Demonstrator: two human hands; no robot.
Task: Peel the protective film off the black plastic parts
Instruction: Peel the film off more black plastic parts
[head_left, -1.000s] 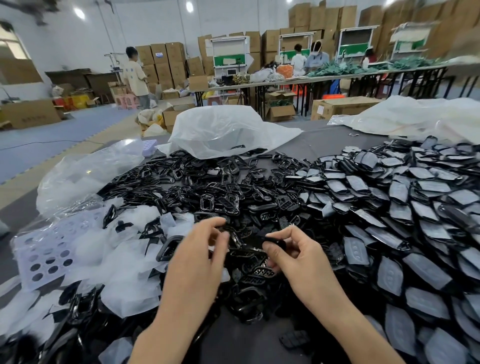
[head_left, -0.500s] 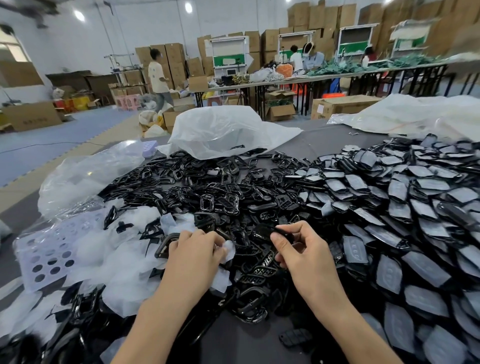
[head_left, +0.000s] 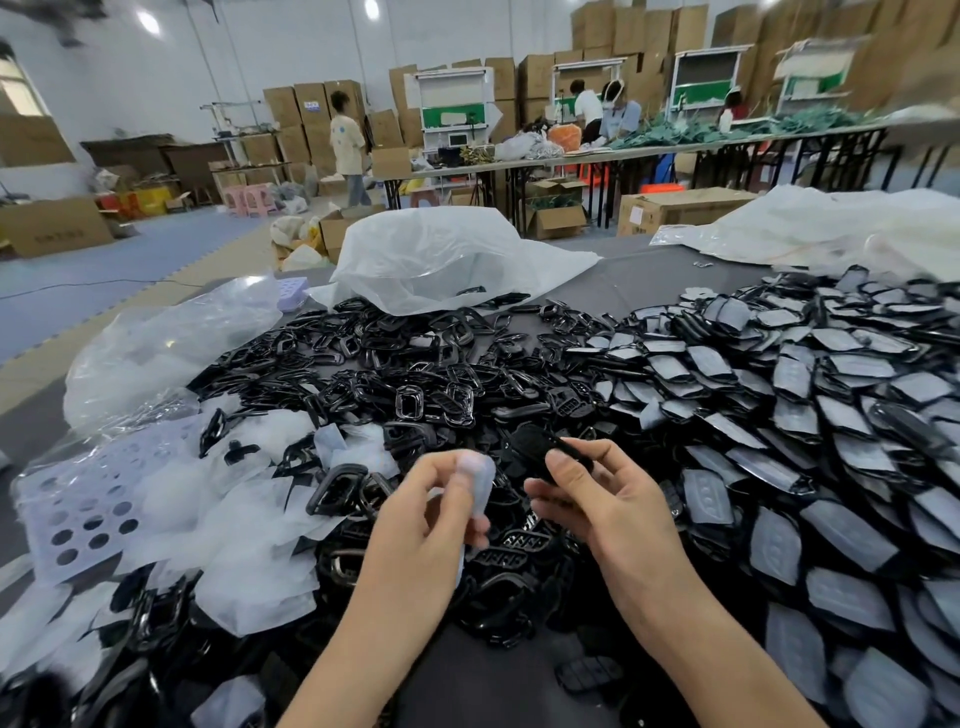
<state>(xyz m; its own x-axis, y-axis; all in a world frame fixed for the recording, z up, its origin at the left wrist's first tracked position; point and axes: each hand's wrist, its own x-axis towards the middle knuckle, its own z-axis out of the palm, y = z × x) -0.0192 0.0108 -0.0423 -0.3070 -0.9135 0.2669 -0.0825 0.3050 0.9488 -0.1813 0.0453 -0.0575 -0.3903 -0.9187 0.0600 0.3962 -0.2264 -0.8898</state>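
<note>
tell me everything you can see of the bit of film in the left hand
The film piece is small, pale and translucent, thin soft plastic by its look, and blurred. The left hand pinches it at the fingertips, above the heap of parts. It is apart from the black part that the right hand holds.

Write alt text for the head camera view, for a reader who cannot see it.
The left hand pinches a piece of translucent film while the right hand holds a black plastic part, above a table heaped with such parts. Film-covered parts lie piled to the right, discarded films to the left.
</note>
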